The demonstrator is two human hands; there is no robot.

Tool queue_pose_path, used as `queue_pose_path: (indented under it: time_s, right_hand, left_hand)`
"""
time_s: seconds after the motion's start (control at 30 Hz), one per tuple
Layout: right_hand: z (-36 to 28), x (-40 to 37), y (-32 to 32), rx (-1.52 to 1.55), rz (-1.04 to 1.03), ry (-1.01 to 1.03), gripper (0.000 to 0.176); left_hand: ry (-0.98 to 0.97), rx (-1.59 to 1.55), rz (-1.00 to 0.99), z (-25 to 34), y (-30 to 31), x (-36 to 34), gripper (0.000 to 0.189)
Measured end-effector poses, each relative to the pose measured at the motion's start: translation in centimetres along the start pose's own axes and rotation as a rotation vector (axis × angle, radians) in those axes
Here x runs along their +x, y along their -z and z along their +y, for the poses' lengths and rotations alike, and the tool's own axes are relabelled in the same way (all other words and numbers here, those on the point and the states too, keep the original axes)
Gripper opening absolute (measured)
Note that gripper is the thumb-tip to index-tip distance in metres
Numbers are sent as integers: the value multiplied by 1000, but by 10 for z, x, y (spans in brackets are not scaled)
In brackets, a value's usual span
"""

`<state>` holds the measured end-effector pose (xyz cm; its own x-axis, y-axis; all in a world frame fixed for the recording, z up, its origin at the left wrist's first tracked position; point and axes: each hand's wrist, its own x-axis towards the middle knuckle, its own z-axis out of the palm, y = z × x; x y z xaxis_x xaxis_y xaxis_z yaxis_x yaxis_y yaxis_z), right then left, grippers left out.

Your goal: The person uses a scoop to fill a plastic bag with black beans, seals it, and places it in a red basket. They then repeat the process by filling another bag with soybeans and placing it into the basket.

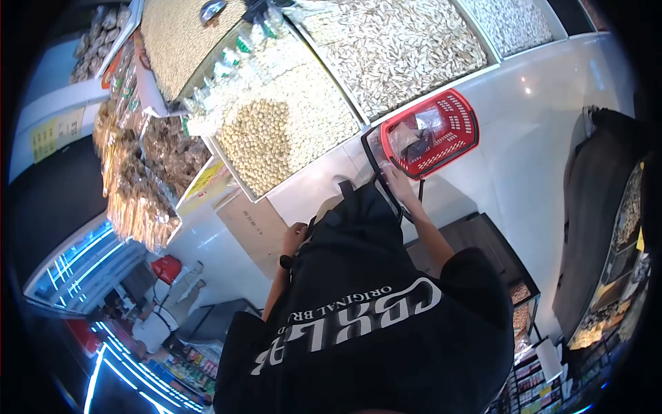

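Note:
A red plastic shopping basket [460,124] is in front of me to the right, with clear plastic packaging [422,134] inside. My right hand [395,182] is closed at the basket's black handle [370,148]; the fingers are partly hidden. My left hand [295,238] hangs at my left side against my dark clothing, its fingers curled. Whether anything is in them is hidden. A black band [285,262] is around my left wrist. My black shirt [386,345] with white lettering fills the lower middle.
Ahead are bins of pale round dried goods [258,141], striped seeds [407,55] and white seeds [510,24]. Bagged brown dried goods [141,172] hang at left. A cardboard piece [254,231] lies on the floor. Another person [162,321] stands at lower left; a dark-draped stand [600,214] is at right.

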<state>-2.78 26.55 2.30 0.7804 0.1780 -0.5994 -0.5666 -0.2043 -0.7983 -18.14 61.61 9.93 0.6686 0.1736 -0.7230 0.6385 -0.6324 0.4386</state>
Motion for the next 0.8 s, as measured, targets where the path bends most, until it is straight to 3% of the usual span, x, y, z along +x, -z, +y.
queue_pose_path:
  time_s: [0.1, 0.2, 0.33, 0.4, 0.47, 0.5, 0.63, 0.8]
  right_hand:
    - [-12, -17, -24, 152, -27, -85, 50]
    - [-10, -26, -29, 84, -207, -254, 49]
    - [17, -32, -54, -7, -96, -175, 44]
    - [65, -16, -59, -293, -70, 136, 37]
    - [65, -16, -80, -208, 2, 198, 35]
    - [98, 7, -73, -250, -14, 144, 34]
    - [76, -8, -88, -130, -91, -82, 27]
    - [91, -8, -78, -243, -190, -144, 20]
  left_hand:
    - [-7, -51, 41, -25, -23, -10, 28]
    - [17, -56, 63, -40, -47, -31, 28]
    - [-99, -70, 91, -61, -76, -56, 25]
    - [-173, -58, 106, -88, -95, -62, 23]
    - [-128, -93, 163, -89, -102, -76, 22]
    - [-106, -105, 191, -87, -105, -86, 22]
    - [-71, -317, 300, -80, -126, -117, 28]
    - [-155, -293, 360, -37, -159, -140, 45]
